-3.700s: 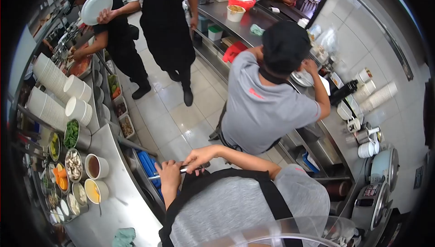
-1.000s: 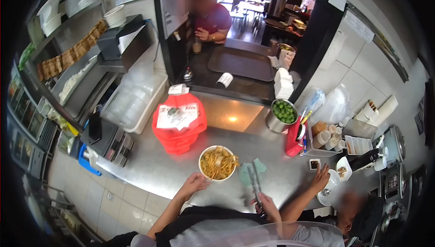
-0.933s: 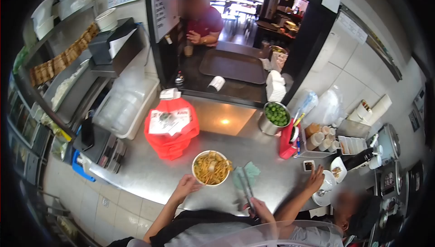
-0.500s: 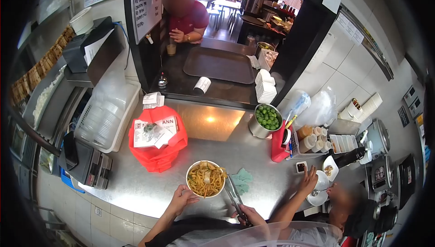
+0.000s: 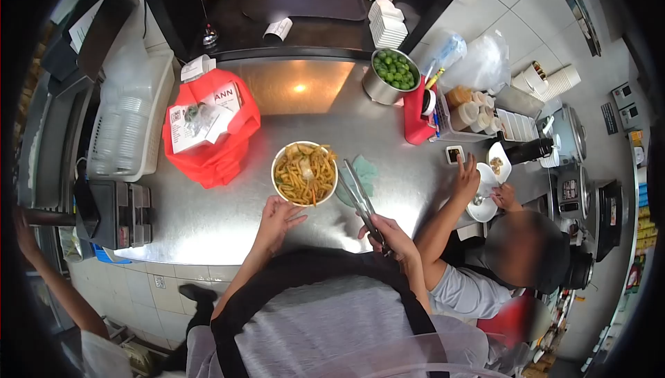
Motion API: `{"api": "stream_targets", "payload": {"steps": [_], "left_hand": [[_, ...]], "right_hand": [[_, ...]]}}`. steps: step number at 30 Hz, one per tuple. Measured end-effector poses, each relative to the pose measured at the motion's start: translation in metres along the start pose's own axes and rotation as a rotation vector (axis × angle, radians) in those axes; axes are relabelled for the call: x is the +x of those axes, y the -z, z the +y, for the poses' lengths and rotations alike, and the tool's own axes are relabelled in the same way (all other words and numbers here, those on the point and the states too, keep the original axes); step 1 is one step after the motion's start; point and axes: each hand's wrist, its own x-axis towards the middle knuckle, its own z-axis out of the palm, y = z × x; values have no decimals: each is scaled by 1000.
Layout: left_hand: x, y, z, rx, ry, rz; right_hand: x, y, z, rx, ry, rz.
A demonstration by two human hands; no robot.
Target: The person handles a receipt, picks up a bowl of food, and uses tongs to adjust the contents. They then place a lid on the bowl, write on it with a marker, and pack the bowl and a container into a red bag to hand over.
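Steel worktop (image 5: 398, 163), brightly lit, below a serving opening at the far side. Left hand (image 5: 276, 220): fingers loosely spread, part-curled, at the near-left side of the bowl, probably there to steady it; whether skin meets rim cannot be told. Right hand (image 5: 389, 234): closed around the tongs (image 5: 361, 201) by the handle end, which would keep fingers off food. Tongs: arms slightly apart, tips just right of the bowl, above the cloth. Bowl (image 5: 273, 171): white, upright, directly ahead of the person, within easy reach of both hands; filled with noodles (image 5: 305, 173). Cloth (image 5: 366, 168): green, crumpled, right of the bowl, perhaps kept handy for wiping. Red bag (image 5: 222, 160): left, printed papers on top, likely to identify it. Steel pot (image 5: 382, 92): far right, holding green fruit (image 5: 396, 68), seemingly set back to leave working room. Co-worker's hand (image 5: 468, 178): right, near a white plate (image 5: 483, 208).
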Motion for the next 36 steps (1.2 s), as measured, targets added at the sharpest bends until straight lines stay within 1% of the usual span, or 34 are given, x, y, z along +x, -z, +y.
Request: {"api": "stream_targets", "payload": {"steps": [4,12,15,16,19,22,25,27,28,29,30,31,33,36], "left_hand": [[-2,1,-1,28,-8,9],[-9,1,5,99,14,-1],[-14,3,11,176,29,9],[-15,4,13,206,35,16],[-15,13,14,269,1,25],[-15,15,16,280,-28,55],[-14,17,17,263,-53,31],[-14,20,8,264,-34,40],[-9,21,10,275,-57,34],[-9,21,9,262,-62,34],[-8,22,9,252,-57,25],[-8,23,8,247,-59,2],[-10,22,8,248,-66,-5],[-9,23,11,227,-61,-24]], "right_hand": [[8,4,-2,-57,33,-29],[52,8,-16,-249,134,-42],[54,-3,-29,-426,222,24],[55,-4,-31,-514,223,67],[69,0,-12,-902,705,252],[62,-9,-20,-1098,797,391],[50,-21,-32,-1085,633,431],[48,-18,-28,-1131,638,440],[54,-15,-31,-1150,675,456],[57,-10,-31,-1115,585,388],[58,-9,-31,-1120,604,392],[55,-11,-38,-1142,545,373],[55,-12,-41,-1151,599,355],[53,-14,-48,-1216,616,329]]}}
